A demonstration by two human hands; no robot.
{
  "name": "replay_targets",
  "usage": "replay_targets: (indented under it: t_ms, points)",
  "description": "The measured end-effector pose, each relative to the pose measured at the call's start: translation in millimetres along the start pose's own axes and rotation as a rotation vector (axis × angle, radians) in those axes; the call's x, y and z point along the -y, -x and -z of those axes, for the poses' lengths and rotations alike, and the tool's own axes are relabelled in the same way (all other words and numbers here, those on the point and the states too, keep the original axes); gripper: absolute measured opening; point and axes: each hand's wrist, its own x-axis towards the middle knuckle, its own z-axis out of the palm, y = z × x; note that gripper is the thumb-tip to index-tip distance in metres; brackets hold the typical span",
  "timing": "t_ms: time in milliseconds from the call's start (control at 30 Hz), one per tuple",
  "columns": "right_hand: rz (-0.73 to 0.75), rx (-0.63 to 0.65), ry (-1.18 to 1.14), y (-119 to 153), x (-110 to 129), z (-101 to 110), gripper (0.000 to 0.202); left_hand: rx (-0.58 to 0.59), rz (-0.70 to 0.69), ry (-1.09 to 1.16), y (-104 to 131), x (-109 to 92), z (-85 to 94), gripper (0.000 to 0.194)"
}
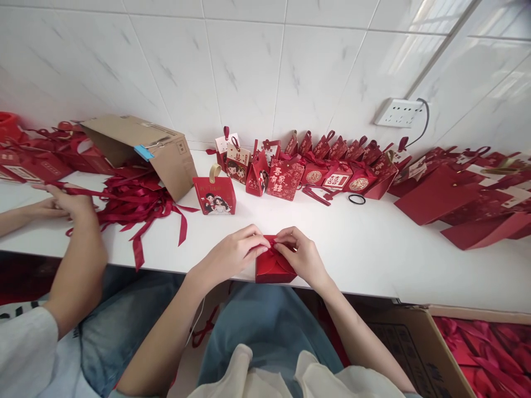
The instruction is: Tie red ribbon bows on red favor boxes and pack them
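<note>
The left hand (248, 250) and the right hand (297, 251) both pinch narrowly at the top of the red box (271, 273), whose curved flaps (279, 261) may open if either pinch slips

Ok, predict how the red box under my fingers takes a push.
The red box looks like folded card, so probably light and easily dented. Flat-sided, it should slide rather than roll, perhaps off the nearby edge of the white table.

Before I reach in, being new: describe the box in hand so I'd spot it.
On the white table, find the near edge, mid-picture. There sits a red box, left hand and right hand at its top; the boxes behind stand untouched.
</note>
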Motion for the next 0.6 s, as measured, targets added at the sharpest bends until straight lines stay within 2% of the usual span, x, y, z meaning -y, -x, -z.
replay_targets:
  t_ms: [133,200,333,433,500,600]
  points:
    - [-0.004,0.045,0.023,2.4,0.4,-2.2,0.015,0.088,-0.142,-0.275,-13.0,-7.0,1.9,0.026]
    - [0.002,0.070,0.026,3.5,0.8,-2.1,0.014,0.093,-0.172,-0.319,-20.9,-7.7,3.0,0.023]
    - [-0.018,0.080,0.026,4.5,0.6,-1.1,0.009,0.086,-0.106,-0.123,-38.0,3.1,1.7,0.008]
    - [-0.049,0.082,0.002,4.6,-0.4,-0.3,0.006,0.066,-0.022,0.096,-45.5,19.1,-5.7,0.010]
    - [-0.057,0.081,-0.022,4.7,-1.6,-0.3,0.005,0.030,0.051,0.183,-45.0,29.2,-13.3,0.011]
    - [-0.057,0.068,-0.055,5.4,-3.3,-1.4,0.005,-0.036,0.130,0.199,-37.7,39.0,-24.9,0.008]
